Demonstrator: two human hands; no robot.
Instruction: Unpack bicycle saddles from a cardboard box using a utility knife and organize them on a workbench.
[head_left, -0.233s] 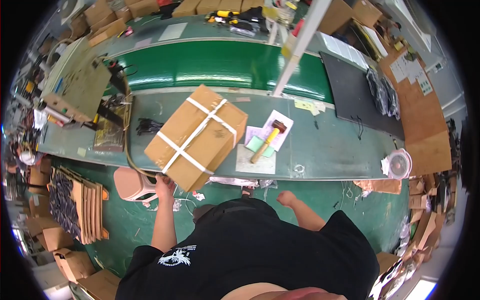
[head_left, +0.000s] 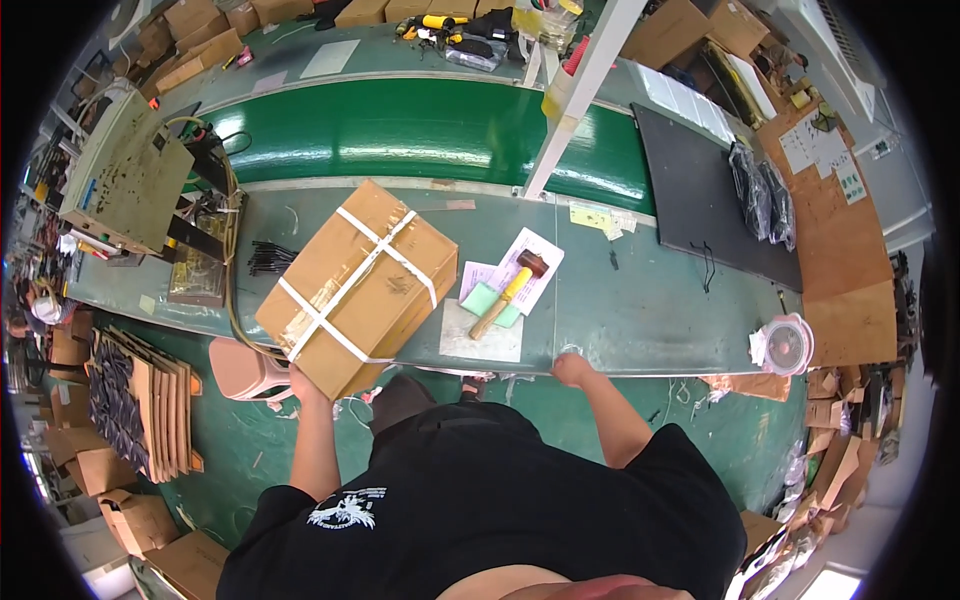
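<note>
A brown cardboard box (head_left: 345, 265) lies at an angle on the green workbench (head_left: 640, 320), its near corner jutting over the front edge. White straps cross on its top. My left hand (head_left: 309, 388) is at that near corner; its fingers are mostly hidden by the box. Closed into a loose fist, my right hand (head_left: 572, 369) rests at the bench's front edge, with nothing visible in it. Between the hands, farther in, a mallet (head_left: 509, 292) with a yellow and wooden handle lies on papers and a small green pad (head_left: 482, 297).
A metal machine (head_left: 125, 175) and black cable ties (head_left: 272, 257) are left of the box. A pink fan (head_left: 788, 345) sits at the bench's right end. Behind runs a green conveyor belt (head_left: 400, 125), with a white post (head_left: 580, 105) before it. A pink stool (head_left: 240, 368) stands below.
The whole view has shifted a little left. My left hand has come closer to the box's near corner. My right fist has risen to the bench edge. The box stays put beside the mallet.
</note>
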